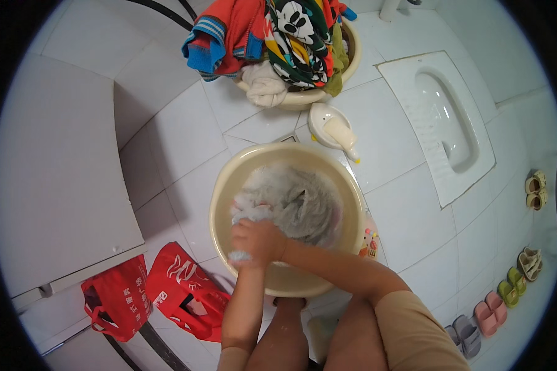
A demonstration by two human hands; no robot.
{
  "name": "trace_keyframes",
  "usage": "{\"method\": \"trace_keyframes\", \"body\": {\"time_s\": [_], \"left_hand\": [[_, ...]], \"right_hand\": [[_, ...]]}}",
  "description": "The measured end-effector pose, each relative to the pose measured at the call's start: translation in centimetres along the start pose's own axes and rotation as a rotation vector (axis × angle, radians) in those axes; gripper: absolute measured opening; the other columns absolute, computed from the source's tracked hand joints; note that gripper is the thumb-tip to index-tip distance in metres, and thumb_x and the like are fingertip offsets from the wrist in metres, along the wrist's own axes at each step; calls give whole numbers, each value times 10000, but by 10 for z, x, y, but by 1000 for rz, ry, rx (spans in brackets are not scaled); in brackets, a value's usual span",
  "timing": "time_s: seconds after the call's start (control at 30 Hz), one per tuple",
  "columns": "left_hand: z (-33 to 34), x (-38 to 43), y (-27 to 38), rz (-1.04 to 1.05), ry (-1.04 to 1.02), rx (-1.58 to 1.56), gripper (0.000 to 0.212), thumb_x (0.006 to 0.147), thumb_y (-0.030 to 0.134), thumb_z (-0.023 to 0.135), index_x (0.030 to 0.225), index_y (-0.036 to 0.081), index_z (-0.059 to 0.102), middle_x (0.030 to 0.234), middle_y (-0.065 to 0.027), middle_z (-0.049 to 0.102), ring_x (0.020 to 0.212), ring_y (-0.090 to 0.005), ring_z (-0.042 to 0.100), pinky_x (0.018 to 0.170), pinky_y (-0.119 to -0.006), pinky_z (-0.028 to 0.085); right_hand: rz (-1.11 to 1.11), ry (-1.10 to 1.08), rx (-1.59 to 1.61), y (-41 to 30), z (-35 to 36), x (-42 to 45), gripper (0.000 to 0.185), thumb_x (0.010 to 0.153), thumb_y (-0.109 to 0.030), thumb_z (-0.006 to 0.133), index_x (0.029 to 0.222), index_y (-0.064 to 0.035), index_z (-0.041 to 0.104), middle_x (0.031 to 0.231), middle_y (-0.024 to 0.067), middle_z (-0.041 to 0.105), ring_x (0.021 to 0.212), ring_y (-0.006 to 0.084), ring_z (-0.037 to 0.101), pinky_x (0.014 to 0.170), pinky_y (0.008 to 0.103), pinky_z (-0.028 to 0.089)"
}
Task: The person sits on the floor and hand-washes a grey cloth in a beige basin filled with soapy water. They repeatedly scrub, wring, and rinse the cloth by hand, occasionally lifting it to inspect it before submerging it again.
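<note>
A cream plastic basin (219, 218) stands on the floor before me, with wet grey fabric (306, 208) and white suds (271, 178) in it. Over its near left part my right hand (262, 236) overlaps my left hand (242, 262); both are slightly blurred. The fingers look curled, and a pale, foamy patch (250, 214) lies right at their far side. Whether cloth is between the hands is hidden. A blob of white foam clings near my left wrist. Pinkish fabric shows at the edges of the grey piece.
Beyond stands another basin (306, 98) heaped with clothes (297, 41). A duck-shaped dish (322, 113) holds a cream bar (341, 132). Red bags (181, 287) and a white cabinet (65, 185) are left; a squat toilet (445, 125) and several pairs of footwear (490, 313) are right.
</note>
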State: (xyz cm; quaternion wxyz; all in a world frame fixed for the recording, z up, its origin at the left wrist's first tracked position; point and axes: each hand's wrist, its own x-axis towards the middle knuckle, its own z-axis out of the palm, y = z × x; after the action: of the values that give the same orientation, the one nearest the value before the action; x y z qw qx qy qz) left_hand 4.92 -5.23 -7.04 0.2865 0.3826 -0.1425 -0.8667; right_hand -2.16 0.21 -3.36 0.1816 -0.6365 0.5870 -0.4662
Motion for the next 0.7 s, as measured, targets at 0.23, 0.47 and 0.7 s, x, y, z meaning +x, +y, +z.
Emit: {"method": "trace_keyframes", "body": {"time_s": [0.23,0.47,0.7], "left_hand": [[40,-2,-7,-108,306,62,421,868,422,462,1100,76,522,1050,-107,581,986,-267,541,893,-371,417],[-42,38,-11,-239,177,202,492,872,433,440,1209,76,462,1209,-87,507,1116,-261,468,973,-406,342],[-94,30,-9,41,-225,-39,475,886,424,395,1187,60,450,1163,-100,510,1073,-260,491,922,-408,397]], "right_hand": [[847,162,-39,107,-33,9,257,718,-302,599,815,-64,603,804,137,599,755,290,586,687,385,465],[641,-314,-105,109,9,-28,315,729,-137,555,1024,-37,516,1058,190,521,956,340,523,819,440,420],[304,214,337,-3,20,4,315,669,-195,614,955,-79,556,909,119,531,864,300,536,719,411,442]]}}
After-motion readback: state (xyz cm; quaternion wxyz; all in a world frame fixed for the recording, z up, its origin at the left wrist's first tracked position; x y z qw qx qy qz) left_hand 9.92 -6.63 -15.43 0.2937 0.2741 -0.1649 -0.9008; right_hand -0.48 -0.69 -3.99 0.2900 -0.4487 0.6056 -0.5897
